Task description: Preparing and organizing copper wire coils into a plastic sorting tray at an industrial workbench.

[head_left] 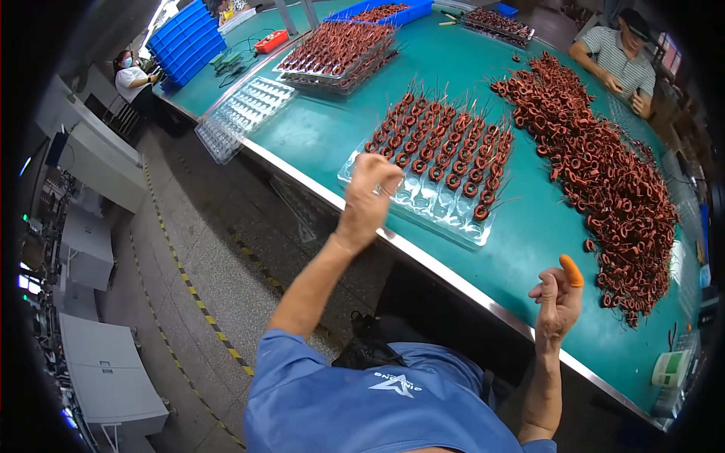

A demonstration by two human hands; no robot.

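My left hand (368, 198) is above the front left corner of a clear plastic tray (474, 235), its fingers curled together; whatever may be between them is hidden. Rows of red-brown wire-wound ring coils (453, 151), their thin leads sticking up, fill the tray's rear pockets, while several pockets along the front edge hold none. Right of the tray, my right hand (557, 306) hovers over the table's front edge. One finger with an orange finger cot (571, 270) points up, apart from the other bent fingers, and no coil shows in this hand.
A large heap of loose coils (596, 181) spreads across the right of the green table (310, 140). Behind stand stacked filled trays (336, 53), an unfilled tray (245, 109) and blue crates (185, 41). A co-worker (623, 60) sits across; another person (132, 79) stands far left.
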